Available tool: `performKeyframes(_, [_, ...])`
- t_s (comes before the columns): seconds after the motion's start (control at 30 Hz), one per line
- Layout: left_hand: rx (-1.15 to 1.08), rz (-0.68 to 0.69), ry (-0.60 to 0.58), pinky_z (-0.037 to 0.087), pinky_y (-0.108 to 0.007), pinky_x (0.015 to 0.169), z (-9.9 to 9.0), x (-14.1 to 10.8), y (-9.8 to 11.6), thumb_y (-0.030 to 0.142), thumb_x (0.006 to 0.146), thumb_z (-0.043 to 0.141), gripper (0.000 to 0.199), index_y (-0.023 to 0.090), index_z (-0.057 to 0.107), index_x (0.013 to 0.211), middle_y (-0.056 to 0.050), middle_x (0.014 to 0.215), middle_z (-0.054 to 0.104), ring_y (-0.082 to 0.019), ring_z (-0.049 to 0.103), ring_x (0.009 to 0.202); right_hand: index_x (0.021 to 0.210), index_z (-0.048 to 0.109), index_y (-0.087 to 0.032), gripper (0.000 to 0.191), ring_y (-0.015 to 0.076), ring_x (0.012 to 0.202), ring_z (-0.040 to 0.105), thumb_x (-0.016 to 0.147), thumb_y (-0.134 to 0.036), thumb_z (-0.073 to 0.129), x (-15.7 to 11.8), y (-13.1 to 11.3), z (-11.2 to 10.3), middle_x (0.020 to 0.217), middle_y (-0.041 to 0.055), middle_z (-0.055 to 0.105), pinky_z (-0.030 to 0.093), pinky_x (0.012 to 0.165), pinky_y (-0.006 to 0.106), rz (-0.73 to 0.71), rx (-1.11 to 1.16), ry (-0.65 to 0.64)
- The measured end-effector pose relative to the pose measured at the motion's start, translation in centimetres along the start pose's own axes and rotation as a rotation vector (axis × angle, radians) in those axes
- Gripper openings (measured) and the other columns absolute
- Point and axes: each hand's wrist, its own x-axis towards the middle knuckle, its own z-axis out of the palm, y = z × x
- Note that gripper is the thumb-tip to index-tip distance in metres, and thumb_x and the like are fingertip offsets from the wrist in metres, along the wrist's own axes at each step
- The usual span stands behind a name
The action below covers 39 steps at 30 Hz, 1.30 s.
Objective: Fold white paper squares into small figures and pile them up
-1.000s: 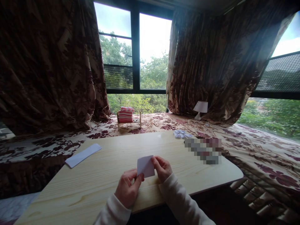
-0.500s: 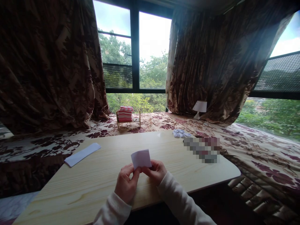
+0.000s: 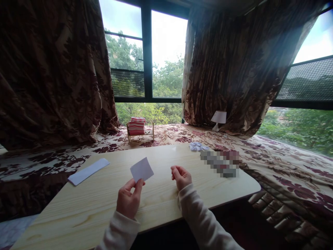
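A small square of white paper [image 3: 142, 169] is pinched by its lower corner between the thumb and fingers of my left hand [image 3: 129, 198]. It stands tilted above the table. To the right of it, apart from the paper, my right hand [image 3: 181, 177] hovers over the tabletop with its fingers curled together, and nothing shows between them. A long, narrow stack of white paper [image 3: 88, 171] lies to the left on the pale wooden table [image 3: 104, 205]. Toward the table's far right edge sits a small heap of white paper pieces [image 3: 198, 146].
A pixelated patch [image 3: 221, 164] covers things at the table's right. Beyond the table, a patterned cloth [image 3: 171, 133] carries a little rack [image 3: 141, 136] with folded pink striped cloths [image 3: 136, 125] and a white lamp [image 3: 219, 118]. Brown curtains [image 3: 223, 69] hang beside the windows.
My right hand has let go of the paper and moved right. My left hand has shifted left, keeping the paper, which is now turned on a slant. The view has shifted slightly.
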Motion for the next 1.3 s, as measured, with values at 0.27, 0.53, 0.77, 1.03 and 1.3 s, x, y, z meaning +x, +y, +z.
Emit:
performKeyframes(0.27, [-0.014, 0.137, -0.385, 0.042, -0.027, 0.069, 0.5, -0.8, 1.2, 0.034, 0.078, 0.05, 0.028, 0.016, 0.062, 0.06, -0.003, 0.064, 0.061, -0.017, 0.056, 0.067, 0.064, 0.056, -0.015, 0.03, 0.0081, 0.049, 0.04, 0.074, -0.043, 0.057, -2.0, -0.6, 1.1, 0.053, -0.0032, 0.048, 0.032, 0.045, 0.021, -0.031, -0.004, -0.306])
performKeyframes(0.53, [-0.203, 0.026, -0.11, 0.04, -0.023, 0.057, 0.3, -0.1, 0.5, 0.038, 0.075, 0.054, 0.025, 0.015, 0.059, 0.066, 0.001, 0.06, 0.055, -0.013, 0.049, 0.061, 0.059, 0.053, -0.014, 0.034, 0.0074, 0.046, 0.038, 0.07, -0.046, 0.061, -2.3, 0.5, 1.1, 0.05, -0.0035, 0.046, 0.028, 0.043, 0.021, 0.007, 0.038, -0.376])
performKeyframes(0.77, [-0.094, 0.153, -0.163, 0.041, -0.023, 0.062, 0.2, -0.6, 0.5, 0.032, 0.076, 0.056, 0.02, 0.017, 0.059, 0.063, 0.002, 0.061, 0.055, -0.013, 0.051, 0.062, 0.073, 0.062, -0.013, 0.032, 0.011, 0.051, 0.047, 0.07, -0.045, 0.061, -2.2, 0.4, 1.3, 0.058, 0.0007, 0.057, 0.038, 0.048, 0.023, 0.003, 0.042, -0.359])
performKeyframes(1.03, [-0.088, 0.143, -0.047, 0.046, -0.025, 0.07, 0.4, -0.7, -0.3, 0.032, 0.072, 0.062, 0.015, 0.018, 0.06, 0.078, 0.0, 0.071, 0.063, -0.014, 0.058, 0.069, 0.076, 0.063, -0.014, 0.03, 0.0105, 0.051, 0.047, 0.072, -0.043, 0.059, -2.2, 0.1, 1.0, 0.058, 0.0, 0.056, 0.037, 0.047, 0.022, -0.025, 0.042, -0.269])
performKeyframes(1.3, [-0.029, 0.22, -0.005, 0.047, -0.024, 0.067, 0.5, -0.7, -0.1, 0.028, 0.073, 0.06, 0.011, 0.018, 0.06, 0.077, 0.001, 0.069, 0.063, -0.013, 0.058, 0.066, 0.078, 0.062, -0.015, 0.026, 0.0116, 0.053, 0.05, 0.073, -0.04, 0.058, -2.3, -0.1, 1.0, 0.062, 0.0007, 0.059, 0.041, 0.05, 0.022, -0.025, 0.063, -0.284])
